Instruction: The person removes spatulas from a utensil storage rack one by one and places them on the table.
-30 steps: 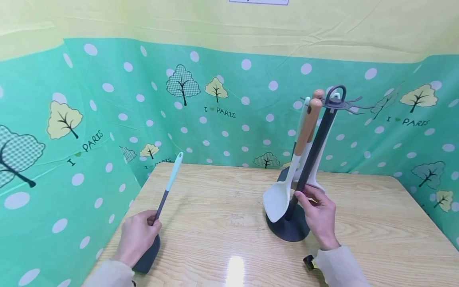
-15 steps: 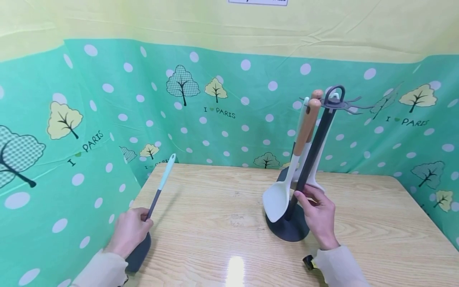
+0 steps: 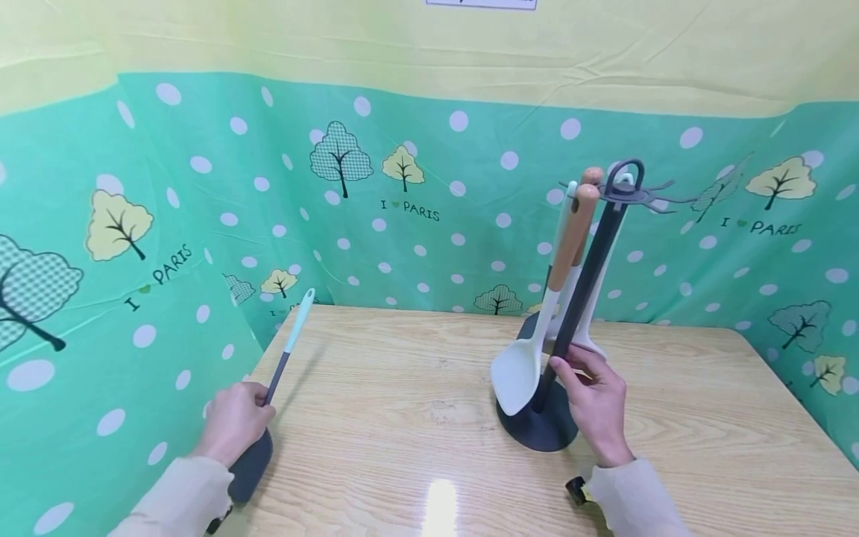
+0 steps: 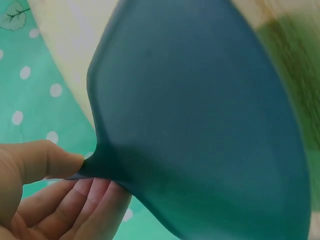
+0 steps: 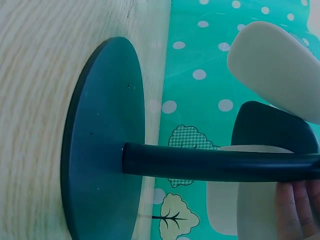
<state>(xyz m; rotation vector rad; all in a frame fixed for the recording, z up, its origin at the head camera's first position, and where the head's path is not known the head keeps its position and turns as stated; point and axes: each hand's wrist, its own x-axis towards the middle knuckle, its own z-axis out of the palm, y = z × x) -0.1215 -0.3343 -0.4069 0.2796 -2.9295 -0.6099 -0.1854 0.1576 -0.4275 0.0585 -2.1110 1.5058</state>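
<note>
At the left of the head view my left hand (image 3: 231,424) pinches a spatula (image 3: 251,466) low on its shaft, just above the dark grey blade. Its mint-green handle end points up and away, and the broad blade (image 4: 200,100) fills most of the left wrist view. My right hand (image 3: 597,406) grips the black pole of a utensil stand (image 3: 592,287), thumb at the front. A white turner (image 3: 518,377) with a wooden handle hangs on the stand's near left side. Behind it hang more utensils, partly hidden, including a dark blade (image 5: 275,129) and white heads.
The stand's round black base (image 3: 537,429) sits on the wood-grain table (image 3: 403,418). Bare hooks (image 3: 661,195) stick out to the right of the stand's top. A green dotted cloth (image 3: 429,253) hangs behind the table and along its left side.
My left hand has moved left and slightly up in the head view, carrying the spatula toward the table's left edge. The right hand and the stand have stayed in place.
</note>
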